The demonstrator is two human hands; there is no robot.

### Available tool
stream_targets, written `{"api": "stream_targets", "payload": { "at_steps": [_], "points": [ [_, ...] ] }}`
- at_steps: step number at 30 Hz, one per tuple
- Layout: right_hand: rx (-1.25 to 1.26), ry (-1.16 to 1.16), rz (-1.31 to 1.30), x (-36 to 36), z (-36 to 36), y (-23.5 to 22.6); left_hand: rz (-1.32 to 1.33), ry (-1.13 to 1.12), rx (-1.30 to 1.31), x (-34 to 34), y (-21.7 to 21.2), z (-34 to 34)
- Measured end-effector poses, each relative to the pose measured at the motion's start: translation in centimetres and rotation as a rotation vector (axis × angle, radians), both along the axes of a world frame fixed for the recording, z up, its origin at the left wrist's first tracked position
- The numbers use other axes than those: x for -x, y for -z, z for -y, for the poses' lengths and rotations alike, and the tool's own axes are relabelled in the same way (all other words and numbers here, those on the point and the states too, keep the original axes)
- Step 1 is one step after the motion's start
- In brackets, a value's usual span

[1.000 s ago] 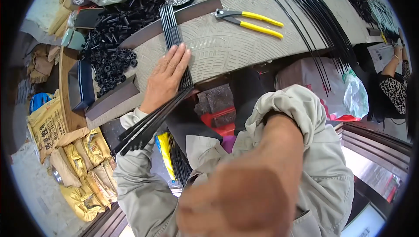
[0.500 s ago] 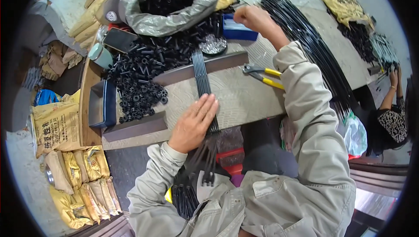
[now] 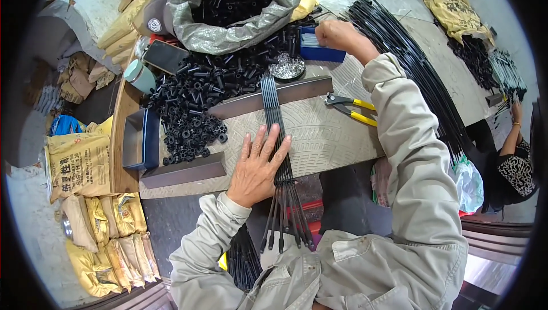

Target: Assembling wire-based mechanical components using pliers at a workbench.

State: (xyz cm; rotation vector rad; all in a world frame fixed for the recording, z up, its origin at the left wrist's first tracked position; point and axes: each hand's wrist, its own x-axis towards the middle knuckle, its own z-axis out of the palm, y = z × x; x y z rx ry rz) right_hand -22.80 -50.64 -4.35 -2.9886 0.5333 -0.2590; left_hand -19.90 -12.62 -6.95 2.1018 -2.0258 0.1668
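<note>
My left hand (image 3: 256,167) lies with fingers spread over a bundle of thin black rods (image 3: 270,100), pressing on it. The rods cross a dark metal bar (image 3: 305,88) at their far end. Their near ends fan out past the table edge, toward my lap. My right hand (image 3: 342,36) reaches into a small blue box (image 3: 322,54) holding pale thin strips. Its fingers are bent together at the box's right side, and whatever is between them is hidden. Yellow-handled cutting pliers (image 3: 354,109) lie nearer to me. A round dish of small shiny pieces (image 3: 286,67) stands left of the box.
Black plastic fittings (image 3: 194,104) are heaped at left, below a grey sack (image 3: 240,35) of more parts. A phone (image 3: 164,57), a mint cup (image 3: 139,76) and an empty blue box (image 3: 140,139) line the left side. Long black rods (image 3: 408,59) lie right; another person's arm (image 3: 511,130) shows beyond.
My left hand's fingers have gone from together to spread on the rods. The rods' near ends, blurred before, now hang still and fanned out. My right hand has lowered to the blue box.
</note>
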Motion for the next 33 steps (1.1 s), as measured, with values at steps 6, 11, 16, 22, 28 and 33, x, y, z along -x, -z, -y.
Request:
{"api": "stream_targets", "payload": {
  "at_steps": [6,11,16,22,28,33],
  "points": [
    [0.150,0.080,0.174,0.7,-1.8,-1.1,-0.111,0.030,-0.038,-0.5,0.9,0.0],
    [-0.398,-0.302,0.387,0.4,-8.4,1.0,-0.141,0.034,-0.050,-0.3,0.5,0.0],
    [-0.259,-0.242,0.314,0.8,-11.9,1.6,-0.142,0.026,-0.057,-0.4,0.6,0.4],
    [-0.217,-0.187,0.358,1.4,-11.4,2.3,-0.167,0.023,-0.061,-0.4,0.2,0.6],
    [-0.228,-0.187,0.378,1.1,-11.5,2.5,-0.137,0.011,-0.073,-0.3,0.4,0.7],
    [-0.213,-0.188,0.365,1.5,-11.5,2.2,-0.129,0.008,-0.074,-0.1,0.5,0.9]
  ]
}}
